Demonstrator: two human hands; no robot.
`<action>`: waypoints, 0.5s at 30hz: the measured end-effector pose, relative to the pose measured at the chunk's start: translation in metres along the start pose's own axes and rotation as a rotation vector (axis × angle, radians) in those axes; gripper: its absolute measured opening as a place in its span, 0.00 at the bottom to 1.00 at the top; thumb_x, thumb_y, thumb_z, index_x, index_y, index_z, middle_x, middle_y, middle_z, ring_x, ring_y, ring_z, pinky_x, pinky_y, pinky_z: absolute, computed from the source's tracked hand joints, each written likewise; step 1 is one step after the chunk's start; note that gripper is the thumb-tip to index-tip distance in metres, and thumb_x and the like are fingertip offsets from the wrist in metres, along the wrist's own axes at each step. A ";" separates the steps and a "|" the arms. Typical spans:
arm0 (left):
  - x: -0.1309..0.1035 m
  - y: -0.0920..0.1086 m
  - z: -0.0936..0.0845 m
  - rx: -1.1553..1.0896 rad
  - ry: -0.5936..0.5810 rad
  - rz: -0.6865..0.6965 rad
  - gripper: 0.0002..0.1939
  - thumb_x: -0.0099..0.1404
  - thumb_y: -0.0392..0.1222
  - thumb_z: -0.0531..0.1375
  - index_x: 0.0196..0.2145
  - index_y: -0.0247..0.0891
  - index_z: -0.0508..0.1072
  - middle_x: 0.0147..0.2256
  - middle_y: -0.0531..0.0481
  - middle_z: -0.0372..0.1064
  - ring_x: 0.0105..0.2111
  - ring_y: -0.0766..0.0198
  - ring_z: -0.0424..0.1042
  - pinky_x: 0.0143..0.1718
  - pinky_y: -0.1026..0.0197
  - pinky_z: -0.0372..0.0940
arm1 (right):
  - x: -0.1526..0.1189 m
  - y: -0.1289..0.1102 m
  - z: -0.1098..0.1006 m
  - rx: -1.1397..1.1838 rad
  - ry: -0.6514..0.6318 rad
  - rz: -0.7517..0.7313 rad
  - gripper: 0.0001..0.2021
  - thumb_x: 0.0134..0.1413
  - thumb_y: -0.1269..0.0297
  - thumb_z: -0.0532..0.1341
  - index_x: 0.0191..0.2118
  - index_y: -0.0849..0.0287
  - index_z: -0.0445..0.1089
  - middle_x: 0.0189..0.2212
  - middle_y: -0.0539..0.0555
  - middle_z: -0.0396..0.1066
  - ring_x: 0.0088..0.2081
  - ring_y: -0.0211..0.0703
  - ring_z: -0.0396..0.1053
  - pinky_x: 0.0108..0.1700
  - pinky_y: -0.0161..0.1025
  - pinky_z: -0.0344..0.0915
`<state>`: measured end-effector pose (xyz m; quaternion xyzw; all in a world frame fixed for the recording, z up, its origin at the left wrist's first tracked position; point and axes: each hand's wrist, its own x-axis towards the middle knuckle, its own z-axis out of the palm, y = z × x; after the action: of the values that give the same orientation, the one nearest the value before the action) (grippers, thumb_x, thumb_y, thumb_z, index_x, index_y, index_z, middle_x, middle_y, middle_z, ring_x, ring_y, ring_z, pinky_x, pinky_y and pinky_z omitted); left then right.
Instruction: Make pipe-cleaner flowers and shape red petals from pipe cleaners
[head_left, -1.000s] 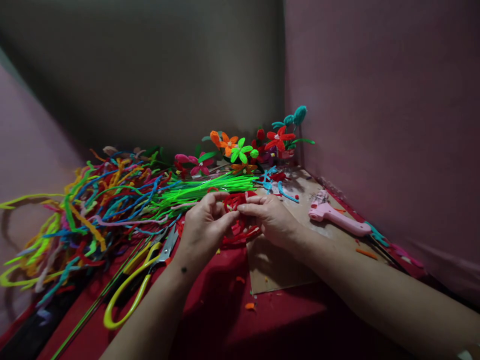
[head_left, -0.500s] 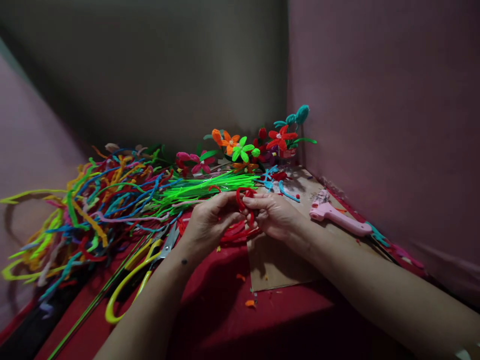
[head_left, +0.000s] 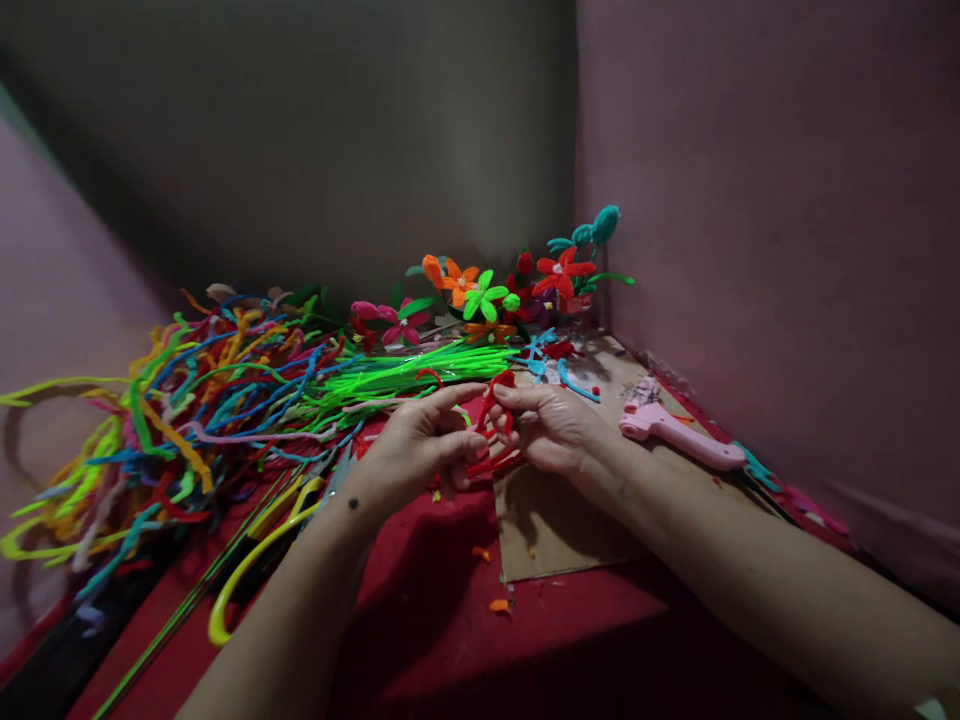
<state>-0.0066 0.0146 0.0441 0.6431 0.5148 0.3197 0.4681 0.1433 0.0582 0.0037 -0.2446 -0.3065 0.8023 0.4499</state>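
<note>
A bent red pipe cleaner [head_left: 501, 382] is pinched between the thumb and fingers of my right hand [head_left: 553, 425], its loops showing at the fingertips. My left hand [head_left: 420, 438] faces it from the other side, with thumb and index finger apart. The left index fingertip reaches the edge of the red piece; whether it presses on it I cannot tell. More red pipe cleaners [head_left: 495, 462] lie behind and below the fingers, partly hidden. Beneath my right hand is a cardboard sheet [head_left: 562, 530] on the red cloth.
Tangled coloured pipe cleaners [head_left: 217, 400] heap at left, beside a green bundle [head_left: 427, 368]. Yellow-handled scissors [head_left: 247, 580] lie partly under my left forearm. Finished fuzzy flowers [head_left: 484, 297] stand at the back. A pink glue gun [head_left: 679, 437] rests at right, near the wall.
My left hand has loosened from the red pipe cleaner and its thumb and index finger have spread. My right hand keeps hold, and the red piece has turned slightly.
</note>
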 end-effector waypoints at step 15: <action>0.010 -0.016 0.007 -0.548 -0.048 -0.020 0.09 0.55 0.40 0.62 0.31 0.34 0.66 0.20 0.52 0.68 0.16 0.70 0.67 0.13 0.70 0.61 | -0.003 0.007 0.004 -0.049 -0.027 -0.094 0.06 0.35 0.74 0.65 0.20 0.64 0.66 0.16 0.48 0.65 0.17 0.31 0.61 0.21 0.32 0.56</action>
<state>-0.0034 0.0228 0.0261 0.4948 0.4044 0.4269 0.6398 0.1386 0.0514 0.0018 -0.2298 -0.3435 0.7758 0.4769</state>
